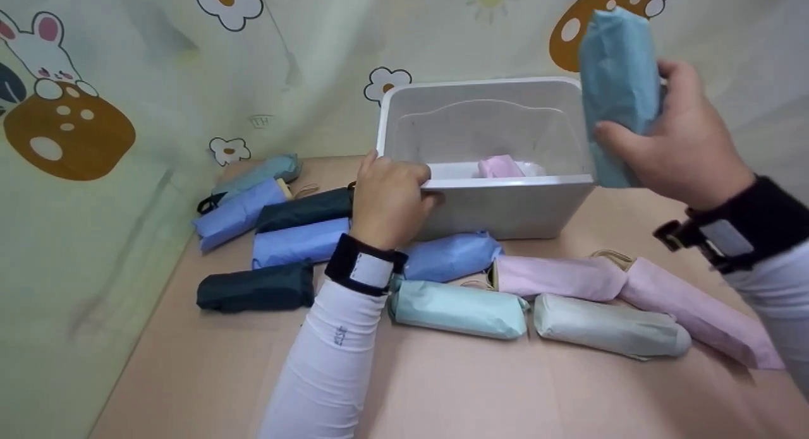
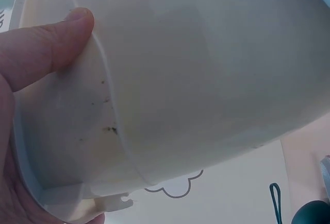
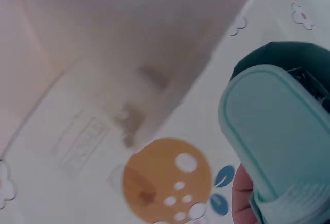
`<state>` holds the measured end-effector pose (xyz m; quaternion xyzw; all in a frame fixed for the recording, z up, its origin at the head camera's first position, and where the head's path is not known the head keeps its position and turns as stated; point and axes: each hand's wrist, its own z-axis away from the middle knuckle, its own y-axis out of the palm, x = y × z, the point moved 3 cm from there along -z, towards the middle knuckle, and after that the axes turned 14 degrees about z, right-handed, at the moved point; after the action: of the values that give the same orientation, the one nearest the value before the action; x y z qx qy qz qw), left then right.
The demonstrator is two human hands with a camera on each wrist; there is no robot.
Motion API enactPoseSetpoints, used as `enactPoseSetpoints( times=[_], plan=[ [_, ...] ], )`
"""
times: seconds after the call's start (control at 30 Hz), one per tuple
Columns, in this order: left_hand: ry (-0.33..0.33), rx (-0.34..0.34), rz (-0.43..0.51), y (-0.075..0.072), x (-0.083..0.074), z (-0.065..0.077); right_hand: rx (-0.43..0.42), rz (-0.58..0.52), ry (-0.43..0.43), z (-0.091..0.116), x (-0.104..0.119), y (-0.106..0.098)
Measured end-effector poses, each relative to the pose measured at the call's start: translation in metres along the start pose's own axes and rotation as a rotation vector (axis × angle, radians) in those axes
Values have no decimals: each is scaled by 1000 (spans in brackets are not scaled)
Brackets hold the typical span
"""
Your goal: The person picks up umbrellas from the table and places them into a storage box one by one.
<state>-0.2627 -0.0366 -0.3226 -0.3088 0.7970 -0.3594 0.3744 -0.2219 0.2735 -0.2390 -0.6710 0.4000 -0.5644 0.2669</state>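
Observation:
My right hand [image 1: 692,142] holds a teal folded umbrella [image 1: 619,72] upright, raised beside the right end of a white plastic bin [image 1: 499,211]. In the right wrist view the flat mint end of the umbrella's handle [image 3: 273,126] faces the camera. My left hand [image 1: 393,202] grips the bin's near rim at its left corner, thumb on the wall in the left wrist view. The bin leans toward me, and a pink bundle [image 1: 500,167] lies on its floor, partly hidden by the front rim.
Several folded umbrellas lie around the bin: dark ones [image 1: 256,288], blue ones [image 1: 452,256], a mint one [image 1: 460,307], a grey-green one [image 1: 610,326] and pink ones [image 1: 559,276]. A teal one [image 1: 262,174] lies at the back left. Behind hangs a patterned cloth [image 1: 145,79].

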Motion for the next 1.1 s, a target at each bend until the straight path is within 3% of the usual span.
enactPoseSetpoints(
  times=[0.17, 0.43, 0.57, 0.93, 1.1],
  plan=[
    [-16, 0, 4, 0, 0, 1, 64, -30, -42, -10, 27, 16],
    [-13, 8, -1, 1, -1, -1, 183, 13, -17, -26, 41, 45],
    [-12, 3, -7, 0, -1, 0, 197, -8, 28, -35, 43, 52],
    [-19, 10, -8, 0, -2, -1, 333, -242, 167, -45, 32, 66],
    [-13, 8, -14, 0, -2, 0, 340, -266, 231, -51, 25, 68]
  ],
)
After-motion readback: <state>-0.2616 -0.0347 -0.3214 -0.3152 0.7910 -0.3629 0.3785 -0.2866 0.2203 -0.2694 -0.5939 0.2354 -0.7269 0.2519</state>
